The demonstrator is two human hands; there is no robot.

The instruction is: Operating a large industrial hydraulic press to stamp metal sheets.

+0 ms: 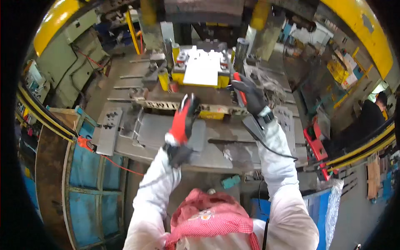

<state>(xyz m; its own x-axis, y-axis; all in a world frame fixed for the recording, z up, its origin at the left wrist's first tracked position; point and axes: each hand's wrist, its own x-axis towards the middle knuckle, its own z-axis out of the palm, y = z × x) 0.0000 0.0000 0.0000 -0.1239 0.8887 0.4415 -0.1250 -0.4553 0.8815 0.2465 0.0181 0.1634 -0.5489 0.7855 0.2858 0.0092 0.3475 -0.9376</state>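
Observation:
My left hand (183, 121), in a red and black glove, hovers over the front of the press table, a little blurred, fingers stretched forward and nothing visible in them. My right hand (251, 96), in a similar dark glove with red parts, is to the right of the die, fingers apart and without a visible object. Between and beyond both hands lies a flat, bright white-looking plate (201, 71) on the yellow die base (178, 78). Neither hand touches this plate. Dark bands wrap both wrists, and a black cable (277, 154) runs along my right forearm.
Upright dark guide posts (240, 54) and a yellow cylinder (163, 79) flank the die. The press ram (204, 10) hangs above. A grey flat plate (109, 131) lies at the table's left. A blue-panelled rack (85, 166) stands left; a person (366, 116) is at the far right.

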